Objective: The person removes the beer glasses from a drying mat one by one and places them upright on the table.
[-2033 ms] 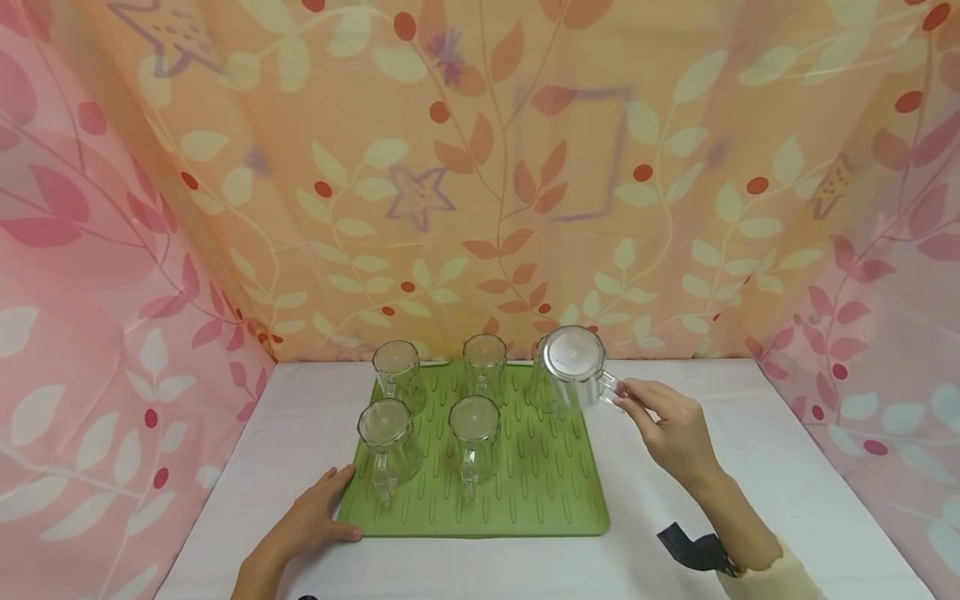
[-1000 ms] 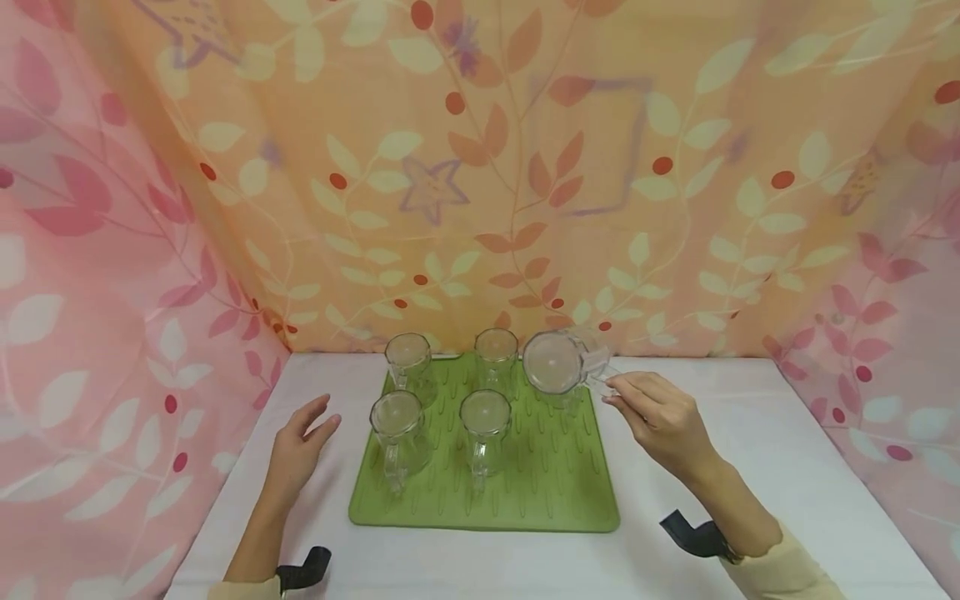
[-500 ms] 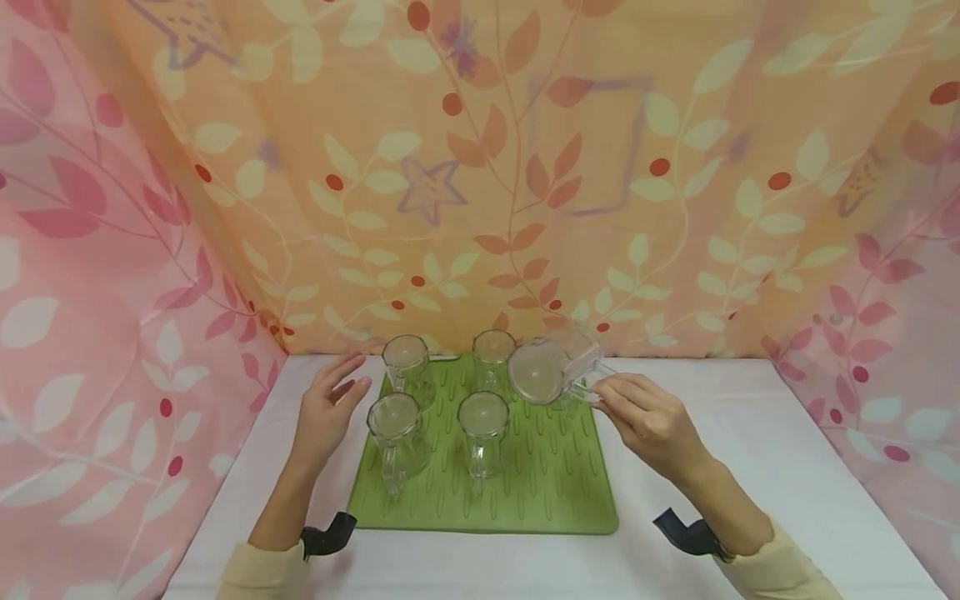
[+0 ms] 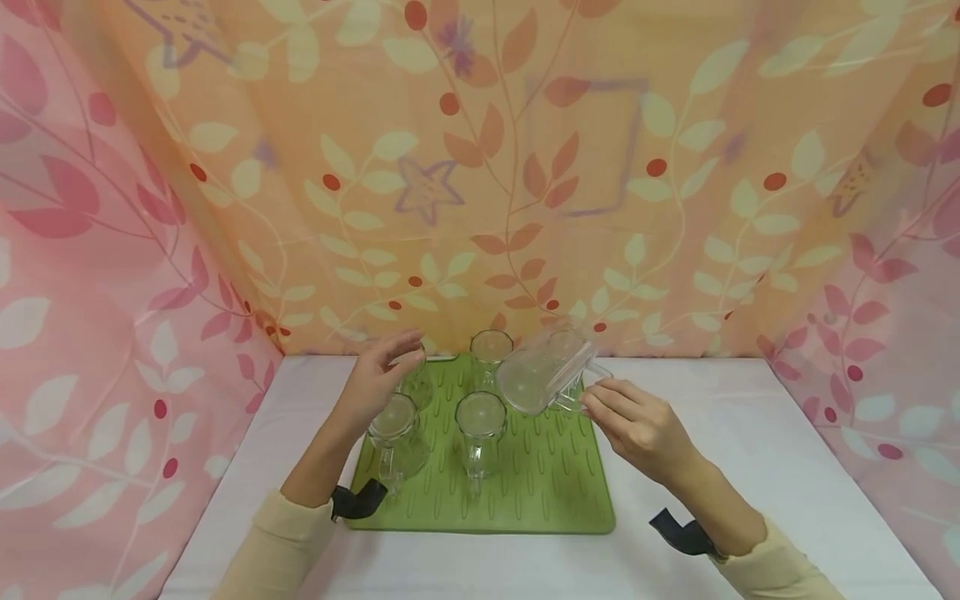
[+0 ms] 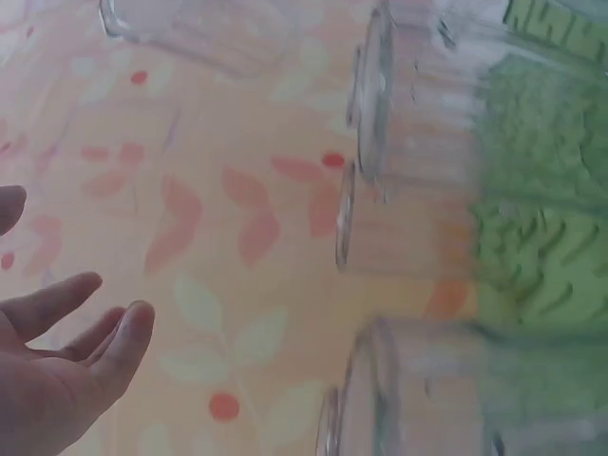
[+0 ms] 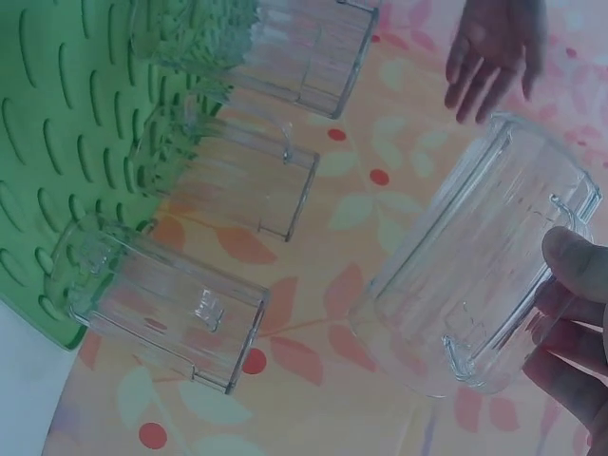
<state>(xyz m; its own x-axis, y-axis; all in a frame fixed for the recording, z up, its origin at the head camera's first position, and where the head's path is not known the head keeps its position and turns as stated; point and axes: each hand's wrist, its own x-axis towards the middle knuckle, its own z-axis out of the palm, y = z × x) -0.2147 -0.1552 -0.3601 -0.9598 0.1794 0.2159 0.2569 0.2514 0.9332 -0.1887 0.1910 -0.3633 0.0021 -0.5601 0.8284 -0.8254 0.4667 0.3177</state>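
Observation:
My right hand [image 4: 637,429] pinches a clear glass mug [image 4: 534,375] by its handle, in the air over the back right of a green ribbed mat [image 4: 525,496]. The mug is tilted, one round end down towards the left. In the right wrist view, thumb and fingers close on the handle of this mug [image 6: 475,266]. My left hand [image 4: 375,379] is raised above the left mugs, fingers extended, apart from the held mug. Several similar mugs stand on the mat, including a front-left mug [image 4: 397,429], a front-middle mug [image 4: 481,429] and a back-middle mug [image 4: 491,350].
A back-right mug [image 4: 572,346] shows partly through the held one. My left hand partly hides a back-left mug [image 4: 417,387]. White cloth [image 4: 675,392] covers the table. A patterned orange curtain [image 4: 487,167] rises behind, with pink curtains at both sides.
My left hand has left the mat's left edge, risen and moved right towards the held mug. My right hand has tilted that mug further and brought it slightly left and down.

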